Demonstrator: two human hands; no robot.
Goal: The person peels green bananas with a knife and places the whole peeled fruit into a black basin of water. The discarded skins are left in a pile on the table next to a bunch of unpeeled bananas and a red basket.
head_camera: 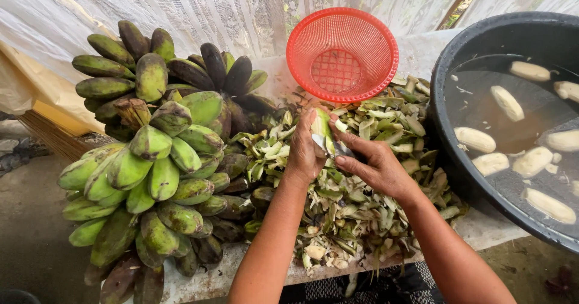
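The left hand (304, 150) is closing its grip around a half-peeled banana (322, 127), fingers wrapped about the lower part so that only the upper end is showing. That exposed part is looking pale yellow-green where the skin is gone, with a strip of darker green peel running along one edge. The banana's long axis is standing nearly upright in the view, its free tip pointing away from the person toward the red mesh basket (342, 53), which is lying tilted just beyond it with its open mouth facing the camera. The right hand (377, 165) is pressing in from the other side of the banana, its grip closing on a small knife (330, 148); only a sliver of pale blade is showing against the fruit, and the handle is hiding inside the fingers. Directly under the banana a heap of green peelings (356, 183) is covering the tabletop (488, 228). On the left hand's side of the banana, big bunches of unpeeled green bananas (157, 153) are piling up, some going dark. On the right hand's side, well apart from the banana, a black tub (449, 159) is holding water with peeled bananas (506, 102) floating in it.
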